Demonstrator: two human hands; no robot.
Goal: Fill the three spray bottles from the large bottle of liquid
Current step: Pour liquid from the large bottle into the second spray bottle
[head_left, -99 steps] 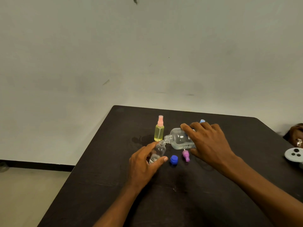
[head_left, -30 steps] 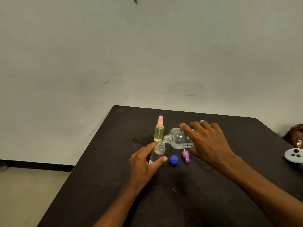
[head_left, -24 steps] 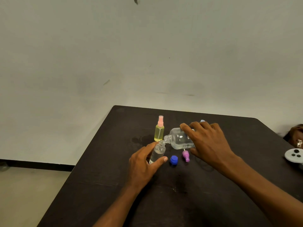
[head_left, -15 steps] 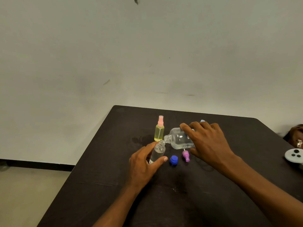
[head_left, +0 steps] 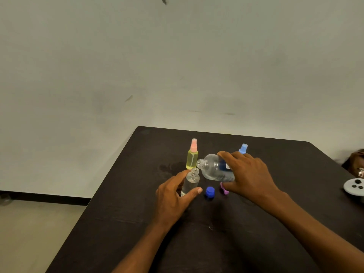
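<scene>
My left hand (head_left: pixel 173 198) grips a small clear spray bottle (head_left: pixel 190 182) with its top off, tilted a little on the dark table (head_left: pixel 137 213). My right hand (head_left: pixel 248 174) holds the large clear bottle (head_left: pixel 212 168) nearly level, its open mouth just above and apart from the small bottle's neck. A yellow spray bottle with a pink top (head_left: pixel 192 155) stands behind. A blue spray top (head_left: pixel 243 148) shows past my right fingers; its bottle is hidden. A blue cap (head_left: pixel 210 192) and a purple spray top (head_left: pixel 224 189) lie between my hands.
A grey round device (head_left: pixel 354 187) with dark buttons lies at the table's right edge, next to a brown object (head_left: pixel 354 160). A wet patch (head_left: pixel 171 166) darkens the table left of the yellow bottle. The table's left edge drops to the floor.
The large bottle's mouth has lifted off the small bottle's neck and the large bottle has tipped back toward level. The left hand has stayed in place.
</scene>
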